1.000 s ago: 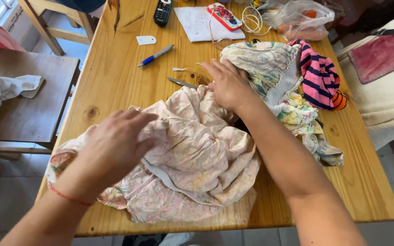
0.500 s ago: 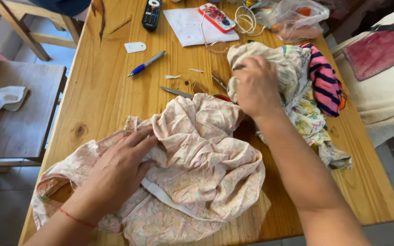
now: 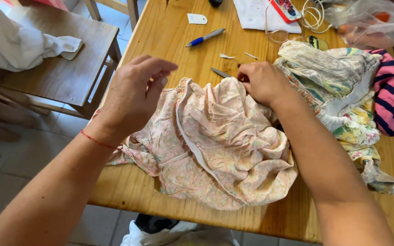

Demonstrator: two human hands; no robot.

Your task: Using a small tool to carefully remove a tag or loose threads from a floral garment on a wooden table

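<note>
A crumpled pale pink flowered garment [image 3: 224, 141] lies on the wooden table [image 3: 174, 41]. My right hand [image 3: 261, 82] rests on its far top edge with the fingers curled into the cloth, beside the metal tip of scissors [image 3: 220, 73]. My left hand [image 3: 133, 95] hovers above the garment's left edge, fingers loosely bent, holding nothing; a red thread circles the wrist.
A pile of patterned and striped cloth [image 3: 352, 91] lies at the right. A blue pen [image 3: 205, 37], a white tag [image 3: 197, 18], paper scraps, cables and a plastic bag [image 3: 370, 20] sit farther back. A wooden stool [image 3: 55, 68] with white cloth stands at the left.
My left hand lifted off the pink garment and now hovers above it. My right hand came back from the patterned pile to the garment's top edge. The garment shifted toward the right.
</note>
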